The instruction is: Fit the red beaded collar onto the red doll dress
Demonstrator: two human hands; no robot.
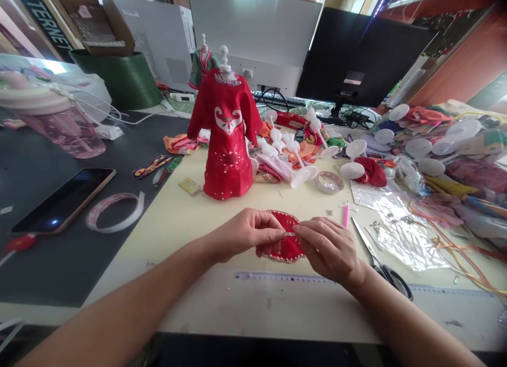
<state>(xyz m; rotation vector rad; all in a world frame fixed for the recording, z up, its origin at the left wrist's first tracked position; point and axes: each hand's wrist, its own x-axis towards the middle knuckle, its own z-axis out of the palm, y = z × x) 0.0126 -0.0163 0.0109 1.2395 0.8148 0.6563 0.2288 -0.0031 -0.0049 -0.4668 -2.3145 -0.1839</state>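
Two bare forearms (pixel 119 303) come in from the near edge of the bench, and the left hand (pixel 241 235) and right hand (pixel 328 251) close together on a small red fabric piece (pixel 287 249) edged with pale beads. Fingers from both sides pinch a thin silvery strip near its middle, so the piece sits right in the grip, over the cream bench top (pixel 166 235). Just below the hands, along the near edge, runs a long white ruler (pixel 285 277) with printed marks too small to read.

Toward the left rear corner, a tall green cylindrical bin (pixel 122 79) holds an open cardboard box (pixel 95 21), and a pink translucent plastic tumbler with a straw (pixel 55 124) lies tilted on a dark desk mat (pixel 59 266). A small round clear dish (pixel 330 182) sits among white round plastic stand bases (pixel 352 170) near the right side of the bench.

Straight ahead stands a red embroidered doll dress on a white mannequin stand (pixel 227 140). Black-handled steel scissors (pixel 380 264) lie just beside the right hand, on the edge of a crumpled clear plastic sheet (pixel 407 240). Past the left rear corner, a dark banner (pixel 43 18) reads INTERNET in pale capitals
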